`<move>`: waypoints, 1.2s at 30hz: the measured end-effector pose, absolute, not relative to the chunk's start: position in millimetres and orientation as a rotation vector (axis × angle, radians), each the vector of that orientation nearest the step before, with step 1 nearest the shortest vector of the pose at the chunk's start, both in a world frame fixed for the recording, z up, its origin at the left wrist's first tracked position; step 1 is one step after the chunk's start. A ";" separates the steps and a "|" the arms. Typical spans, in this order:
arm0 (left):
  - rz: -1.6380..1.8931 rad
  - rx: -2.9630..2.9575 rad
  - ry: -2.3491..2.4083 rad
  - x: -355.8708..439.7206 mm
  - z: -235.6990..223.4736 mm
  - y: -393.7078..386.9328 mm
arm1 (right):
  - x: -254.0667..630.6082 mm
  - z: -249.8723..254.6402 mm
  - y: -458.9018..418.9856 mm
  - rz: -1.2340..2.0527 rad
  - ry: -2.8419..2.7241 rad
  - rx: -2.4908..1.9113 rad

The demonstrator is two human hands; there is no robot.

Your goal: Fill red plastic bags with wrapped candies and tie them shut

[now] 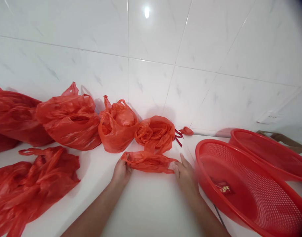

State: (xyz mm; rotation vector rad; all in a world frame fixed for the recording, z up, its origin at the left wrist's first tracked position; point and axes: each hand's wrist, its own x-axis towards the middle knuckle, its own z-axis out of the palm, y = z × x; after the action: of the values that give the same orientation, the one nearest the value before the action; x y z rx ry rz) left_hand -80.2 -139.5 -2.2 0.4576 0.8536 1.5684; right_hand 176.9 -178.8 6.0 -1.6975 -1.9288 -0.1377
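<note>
A thin red plastic bag [149,162] is stretched sideways between my two hands, just above the white tabletop [143,204]. My left hand [122,170] grips its left end, with the thumb and part of the fingers hidden by the plastic. At the opposite end, my right hand [186,176] pinches the bag's handles between thumb and fingers. Directly behind it lies a crumpled red bag [157,131], close to or touching the held one. A small knotted red bag [186,131] and a dark red ribbon [178,137] lie farther back by the wall.
Filled red bags [120,126] line the tiled wall [151,85] to the left. Loose red bags [42,181] are heaped at the front left. On the right stands a red mesh basket [276,194] with a small packet [223,187] inside; another red basket [269,144] stands behind it.
</note>
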 end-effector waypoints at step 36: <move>1.542 0.928 0.992 -85.0 -4.7 -156.2 | 100.3 50.3 -226.9 0.297 -2.163 -1.172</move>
State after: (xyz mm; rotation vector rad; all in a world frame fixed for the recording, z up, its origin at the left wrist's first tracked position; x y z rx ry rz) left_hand -85.0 -156.2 -4.7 0.9281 0.9918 1.5419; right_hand 100.3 -226.9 50.3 -1.1720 -2.1630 0.2968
